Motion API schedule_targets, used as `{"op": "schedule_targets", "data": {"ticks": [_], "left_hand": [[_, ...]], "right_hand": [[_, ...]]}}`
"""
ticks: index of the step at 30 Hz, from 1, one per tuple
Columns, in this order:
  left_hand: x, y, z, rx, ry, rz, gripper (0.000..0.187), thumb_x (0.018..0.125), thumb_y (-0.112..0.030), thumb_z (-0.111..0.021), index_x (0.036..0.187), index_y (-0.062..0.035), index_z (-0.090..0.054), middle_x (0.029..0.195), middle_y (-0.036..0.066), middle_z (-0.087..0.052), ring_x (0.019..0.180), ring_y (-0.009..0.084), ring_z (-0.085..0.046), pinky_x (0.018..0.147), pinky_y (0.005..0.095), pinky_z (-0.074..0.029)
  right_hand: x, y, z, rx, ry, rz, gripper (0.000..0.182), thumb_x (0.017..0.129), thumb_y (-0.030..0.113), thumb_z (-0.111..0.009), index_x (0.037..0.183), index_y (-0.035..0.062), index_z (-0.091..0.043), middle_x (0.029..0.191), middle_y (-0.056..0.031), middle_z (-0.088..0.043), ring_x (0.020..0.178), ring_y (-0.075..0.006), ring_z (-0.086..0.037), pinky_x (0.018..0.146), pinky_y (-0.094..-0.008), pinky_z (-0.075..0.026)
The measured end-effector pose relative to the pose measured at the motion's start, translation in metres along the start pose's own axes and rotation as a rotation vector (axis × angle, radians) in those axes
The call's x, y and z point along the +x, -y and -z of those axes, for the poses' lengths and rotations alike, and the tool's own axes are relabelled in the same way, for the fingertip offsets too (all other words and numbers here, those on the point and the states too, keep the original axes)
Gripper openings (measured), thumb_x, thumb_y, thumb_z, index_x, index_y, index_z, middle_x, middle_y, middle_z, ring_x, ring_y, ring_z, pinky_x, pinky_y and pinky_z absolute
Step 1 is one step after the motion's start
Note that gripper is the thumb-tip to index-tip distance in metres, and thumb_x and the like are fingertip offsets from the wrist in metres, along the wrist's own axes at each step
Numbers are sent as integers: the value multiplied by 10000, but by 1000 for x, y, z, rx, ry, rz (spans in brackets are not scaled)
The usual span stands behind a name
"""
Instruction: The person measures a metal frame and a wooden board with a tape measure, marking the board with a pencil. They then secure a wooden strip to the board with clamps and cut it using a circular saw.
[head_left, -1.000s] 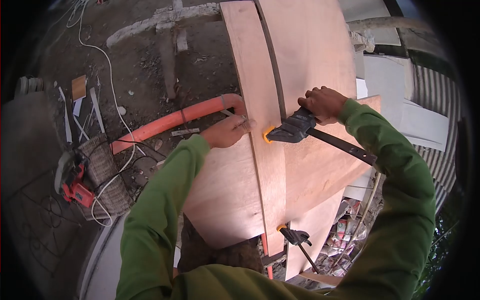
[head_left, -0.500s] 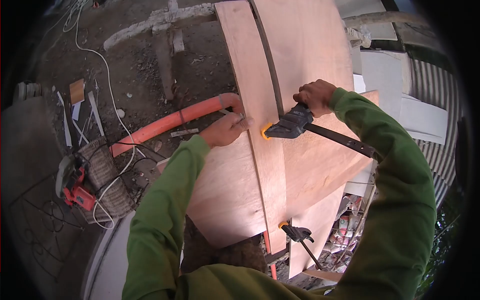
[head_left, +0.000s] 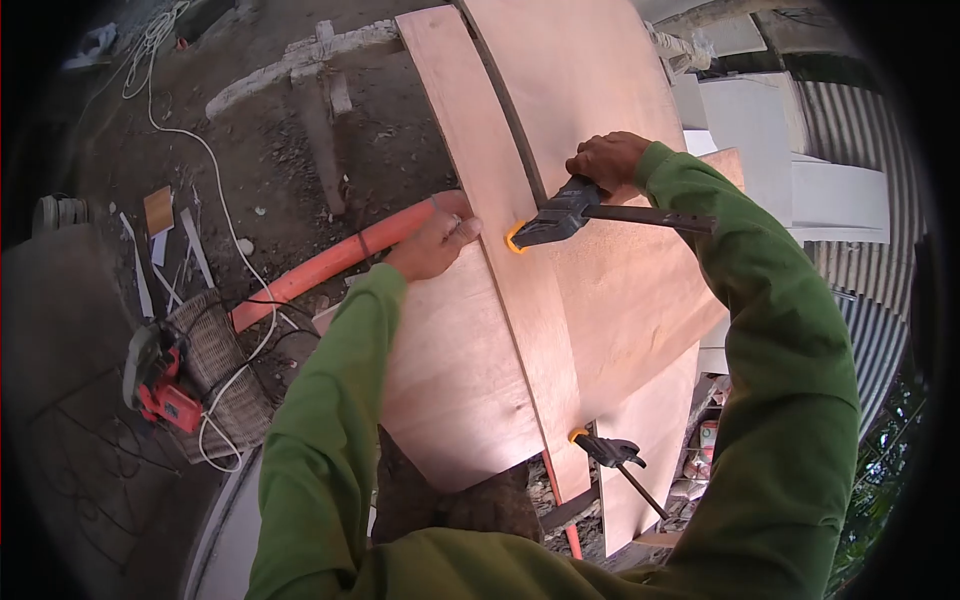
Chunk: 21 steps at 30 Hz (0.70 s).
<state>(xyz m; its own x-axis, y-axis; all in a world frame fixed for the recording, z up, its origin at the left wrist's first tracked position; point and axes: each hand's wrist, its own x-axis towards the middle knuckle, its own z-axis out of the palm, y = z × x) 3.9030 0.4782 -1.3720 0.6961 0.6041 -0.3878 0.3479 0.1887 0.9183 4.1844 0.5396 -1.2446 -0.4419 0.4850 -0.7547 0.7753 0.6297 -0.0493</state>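
My right hand (head_left: pixel 608 162) is wrapped round the handle of a black bar clamp (head_left: pixel 560 214), whose orange pad rests on a long plywood strip (head_left: pixel 497 200). At the strip's left edge is my left hand (head_left: pixel 434 248), fingers pressed together near the end of an orange pipe (head_left: pixel 350 250); whether it pinches anything is hidden. The strip lies lengthwise over larger plywood sheets (head_left: pixel 620 270). A second bar clamp (head_left: pixel 610 452) sits on the strip's near end, its orange pad on the wood, with no hand on it.
A red circular saw (head_left: pixel 165 390) stands at the left on a woven surface (head_left: pixel 225 350). A white cord (head_left: pixel 215 160) runs over the dirt ground. Wood offcuts (head_left: pixel 158 212) lie there too. Pale sheets (head_left: pixel 750 140) and corrugated metal (head_left: pixel 865 150) are at the right.
The view has shifted, so the boards and clamps appear slightly turned. My right hand is still on the clamp, and its bar points more level. My left hand stays by the strip's edge.
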Motion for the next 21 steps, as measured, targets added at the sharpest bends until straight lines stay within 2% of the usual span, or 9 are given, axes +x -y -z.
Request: {"op": "schedule_targets", "data": {"ticks": [2, 4, 5, 7, 8, 9, 10, 13, 21], "left_hand": [[-1, -4, 1, 182, 77, 64, 589, 976, -469, -395, 846, 67, -601, 611, 143, -519, 619, 218, -526, 647, 360, -439], [2, 7, -7, 374, -56, -74, 602, 993, -461, -322, 892, 69, -589, 649, 213, -521, 642, 296, -533, 687, 384, -447], [2, 4, -7, 328, -60, -94, 583, 997, -446, -320, 905, 62, -591, 666, 216, -538, 653, 313, -536, 688, 391, -444], [-3, -6, -9, 233, -57, -109, 556, 999, -431, -325, 924, 53, -588, 694, 217, -558, 670, 337, -528, 694, 396, -442], [-1, -8, -9, 201, -79, -131, 548, 997, -431, -334, 932, 52, -583, 705, 217, -560, 676, 344, -517, 699, 395, -441], [2, -5, -7, 184, -40, -103, 550, 995, -436, -342, 926, 57, -575, 717, 214, -564, 679, 338, -505, 709, 388, -442], [4, 2, -7, 172, -9, -77, 552, 993, -440, -349, 921, 63, -566, 730, 210, -569, 682, 331, -494, 720, 381, -444], [11, 15, -9, 154, -58, -184, 589, 986, -464, -361, 845, 73, -560, 725, 193, -562, 671, 299, -469, 716, 380, -440], [14, 27, -9, 143, -114, -158, 631, 979, -474, -372, 708, 78, -516, 648, 208, -506, 614, 309, -438, 656, 404, -433]], "right_hand": [[3, 1, -1, -14, 30, -45, 300, 699, 238, -689, 953, 84, -652, 845, -120, -656, 853, -311, -641, 763, -408, -519], [5, -1, -6, -18, -8, -67, 286, 714, 251, -688, 953, 99, -651, 866, -128, -641, 883, -311, -630, 792, -391, -508], [9, -8, -14, -22, -57, -7, 247, 656, 205, -680, 862, 86, -613, 836, -124, -629, 805, -342, -630, 710, -427, -510], [9, -9, -27, -24, -212, 21, 311, 677, 230, -701, 936, 72, -636, 812, -118, -644, 810, -324, -646, 704, -413, -512], [20, -7, -25, 266, 67, -162, 351, 704, 242, -675, 990, 41, -641, 855, -139, -676, 841, -308, -659, 735, -389, -522], [7, -14, -10, -85, 11, 61, 339, 849, 294, -549, 1050, 29, -613, 915, -153, -643, 915, -308, -608, 801, -395, -485], [8, -8, -2, -107, 131, 8, 316, 853, 285, -523, 1062, 70, -624, 942, -148, -636, 972, -320, -592, 834, -417, -472], [-1, 2, 15, -27, 133, -64, 309, 847, 276, -521, 1069, 90, -630, 995, -162, -629, 987, -322, -594, 853, -433, -465], [-3, 5, 14, -6, 100, -55, 301, 827, 274, -550, 1040, 84, -646, 1043, -169, -629, 1004, -330, -594, 856, -432, -467]]}}
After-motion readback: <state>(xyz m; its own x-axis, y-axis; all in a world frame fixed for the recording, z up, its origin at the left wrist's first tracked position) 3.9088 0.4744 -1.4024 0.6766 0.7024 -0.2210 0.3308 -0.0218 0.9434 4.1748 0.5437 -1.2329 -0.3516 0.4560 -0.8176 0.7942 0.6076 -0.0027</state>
